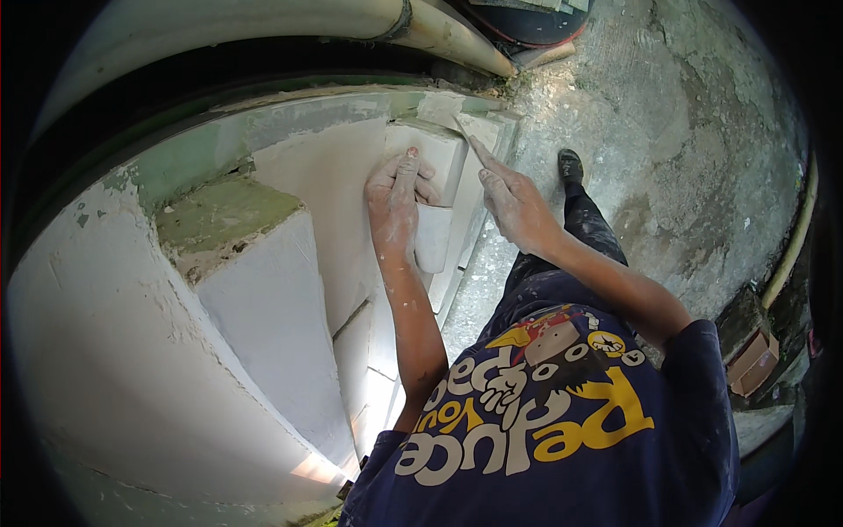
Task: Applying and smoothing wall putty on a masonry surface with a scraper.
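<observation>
My left hand (pixel 399 198), dusted white, is closed at the rim of a pale cup-shaped container (pixel 433 239). Its thumb points up and its fingers curl toward the container's upper edge; what lies inside is hidden. Beside it is a white block-shaped ledge (pixel 430 145) on the wall. My right hand (pixel 516 204), also powdery, grips a thin narrow-bladed tool (pixel 463 132). The tool's tip reaches up and left, close to the ledge's far corner. Whether it touches the surface, I cannot tell.
A white-coated wall (pixel 114 307) with a mossy-topped block (pixel 233 215) curves along the left. Thick pipes (pixel 263 26) run behind it, near a dark round tub (pixel 527 22). Rough concrete floor (pixel 685 132) extends right, with a cardboard box (pixel 752 362) at its edge.
</observation>
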Available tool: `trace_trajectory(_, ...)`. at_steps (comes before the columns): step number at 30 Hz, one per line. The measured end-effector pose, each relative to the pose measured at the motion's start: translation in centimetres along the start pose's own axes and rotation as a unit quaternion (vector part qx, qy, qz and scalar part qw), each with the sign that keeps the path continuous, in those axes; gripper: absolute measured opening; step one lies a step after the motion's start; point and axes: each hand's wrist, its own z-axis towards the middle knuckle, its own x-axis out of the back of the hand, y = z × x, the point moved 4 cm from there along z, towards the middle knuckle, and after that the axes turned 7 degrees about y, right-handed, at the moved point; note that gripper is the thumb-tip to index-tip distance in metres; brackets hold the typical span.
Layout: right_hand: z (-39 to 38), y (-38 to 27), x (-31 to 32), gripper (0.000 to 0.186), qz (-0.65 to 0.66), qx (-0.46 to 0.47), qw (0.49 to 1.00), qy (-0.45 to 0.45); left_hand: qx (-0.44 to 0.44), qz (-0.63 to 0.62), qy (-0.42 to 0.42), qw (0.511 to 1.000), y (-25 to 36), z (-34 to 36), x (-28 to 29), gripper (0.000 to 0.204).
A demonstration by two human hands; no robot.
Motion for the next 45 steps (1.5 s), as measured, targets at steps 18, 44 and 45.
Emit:
trace_trajectory(18, -0.8, 1.5, -1.1, 0.051, 0.071, 0.051, 0.995, 0.043, -0.061, -0.037, -0.002, 0.997, -0.6, -0.1, 0.7, 0.032)
trace_trajectory(44, 9.7, 28.4, 6.1, 0.052, -0.232, -0.208, 0.950, 0.012, -0.095, 0.002, 0.013, 0.995, -0.6, -0.5, 1.3, 0.032)
trace_trajectory(45, 9.2, 29.4, 8.1, 0.052, -0.238, -0.156, 0.957, 0.058, -0.110, 0.016, 0.017, 0.994, 0.0, -0.7, 0.5, 0.032)
